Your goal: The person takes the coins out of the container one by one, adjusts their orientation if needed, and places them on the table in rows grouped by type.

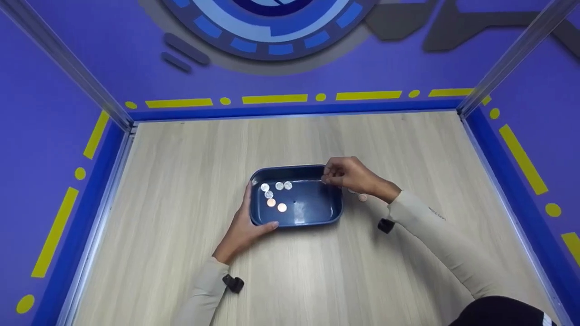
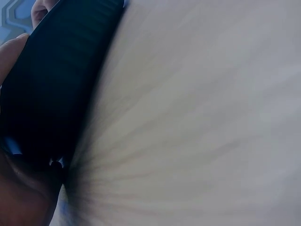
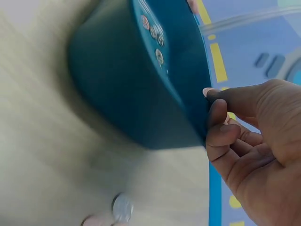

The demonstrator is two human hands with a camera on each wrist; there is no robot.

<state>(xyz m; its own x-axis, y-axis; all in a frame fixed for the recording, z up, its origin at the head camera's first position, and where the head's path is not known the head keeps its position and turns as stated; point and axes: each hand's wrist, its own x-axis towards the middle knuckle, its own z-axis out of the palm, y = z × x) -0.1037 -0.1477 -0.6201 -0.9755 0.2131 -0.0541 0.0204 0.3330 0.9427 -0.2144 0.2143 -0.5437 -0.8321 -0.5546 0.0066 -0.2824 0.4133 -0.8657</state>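
A dark blue rectangular plastic tray (image 1: 312, 217) stands in the middle of the table. My left hand (image 1: 244, 226) grips its near left corner, thumb over the front rim and fingers along the left outer wall. Inside lie several silver coins (image 1: 279, 185) and two copper ones (image 1: 282, 207), mostly toward the left. My right hand (image 1: 346, 174) is over the far right corner, fingers curled, thumb and index finger pinched together. A small pale coin edge (image 3: 208, 92) shows at its fingertips in the right wrist view; most of it is hidden.
On the table to the right of the tray, partly under my right hand, lie a copper coin (image 1: 362, 198) and a silver coin (image 3: 122, 207). Blue and purple panels (image 1: 290, 81) with yellow markings enclose the wooden table (image 1: 181, 158) at the back and sides.
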